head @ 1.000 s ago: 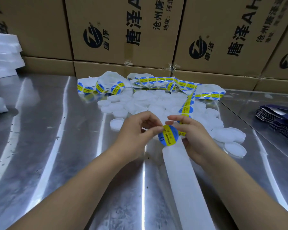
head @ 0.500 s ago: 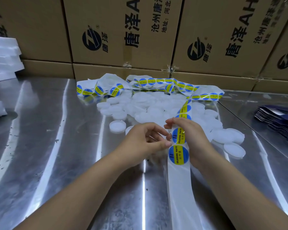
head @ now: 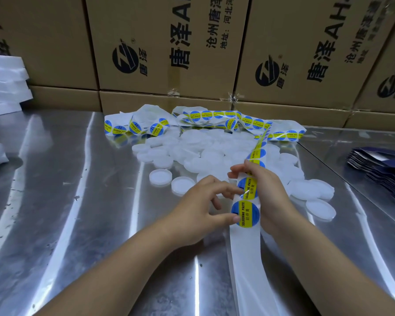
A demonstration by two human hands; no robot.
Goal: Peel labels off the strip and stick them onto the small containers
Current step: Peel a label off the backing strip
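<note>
Strip of white backing paper runs bare up the near table and passes between your hands. Your left hand has its fingers curled, pinching the strip's left edge, with the thumb tip on the rim of the nearest blue and yellow label. Your right hand is wrapped round the strip from the right, just above that label. Just past your hands lie the white containers in a loose pile, and the strip crosses over them to a tangled heap of labelled strip. Farther off, foam sheets sit left, dark flat packs right, and cardboard boxes stand behind.
</note>
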